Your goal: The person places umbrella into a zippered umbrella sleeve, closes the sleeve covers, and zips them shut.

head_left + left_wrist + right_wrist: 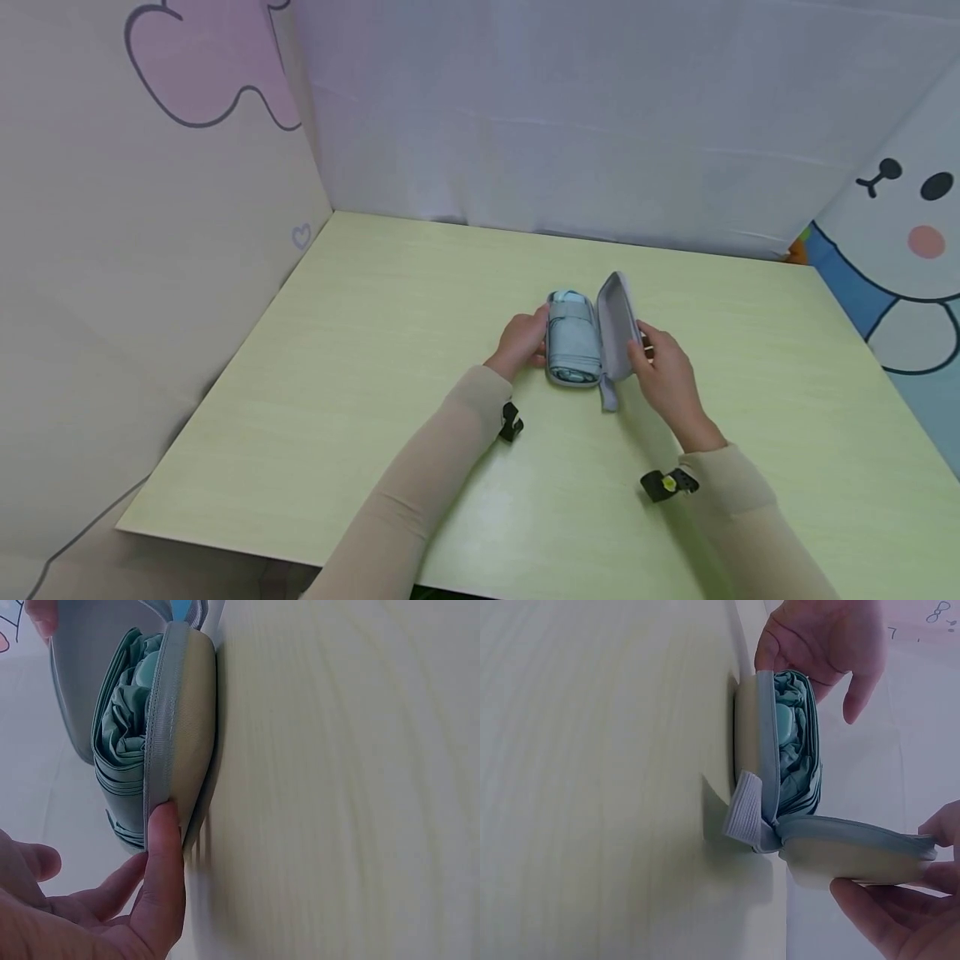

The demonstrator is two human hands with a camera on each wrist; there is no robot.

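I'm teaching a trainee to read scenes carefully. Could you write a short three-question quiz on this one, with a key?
1. Which hand holds the raised lid of the case?
A) the left hand
B) the right hand
C) neither

2. True or false: the case has nothing inside it.

3. Short answer: what sticks out from the case's near end, beside the hinge?

Key:
1. B. The right hand grips the lid, while the left hand touches the side of the lower half.
2. False. A rolled fabric bundle lies inside.
3. A strap.
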